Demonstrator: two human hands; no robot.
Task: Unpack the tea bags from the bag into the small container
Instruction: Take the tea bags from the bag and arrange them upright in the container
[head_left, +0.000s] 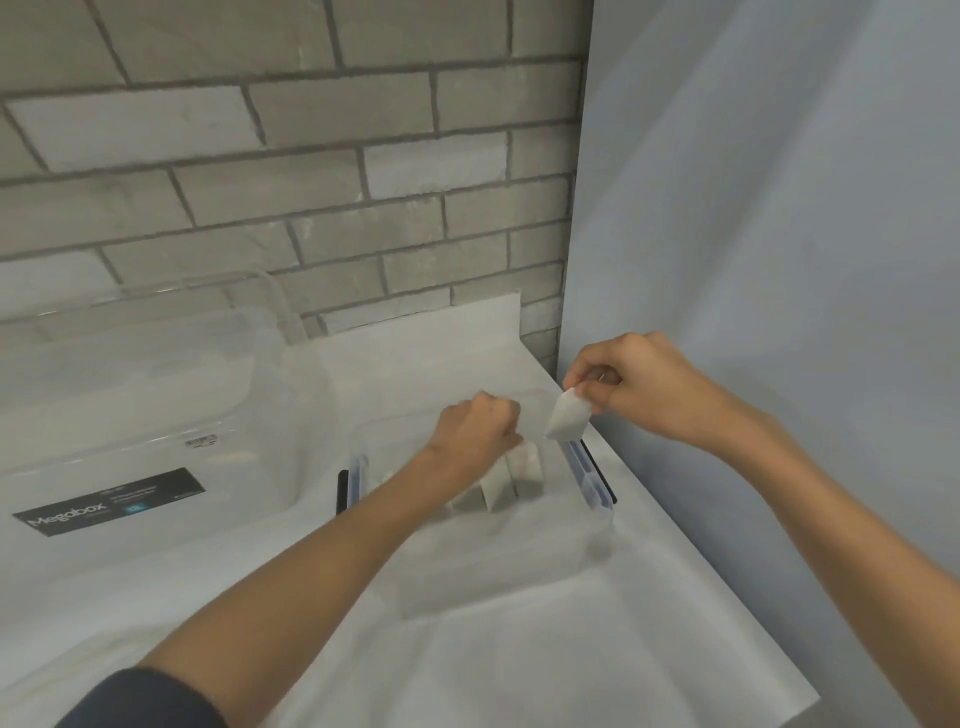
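A small clear container (589, 483) with blue and black side clips stands on the white sheet in the middle of the head view. Inside it lie several white tea bags (498, 491). My left hand (480, 431) reaches into the container with its fingers curled around one of those tea bags. My right hand (634, 384) hovers above the container's right rim and pinches another white tea bag (567, 415) by its top. The bag that the tea bags come from is not visible.
A large clear storage box (140, 415) with a black "Megabox" label stands at the left. A grey brick wall is behind, and a pale blue backdrop (779, 260) rises close on the right. White paper (519, 649) covers the surface.
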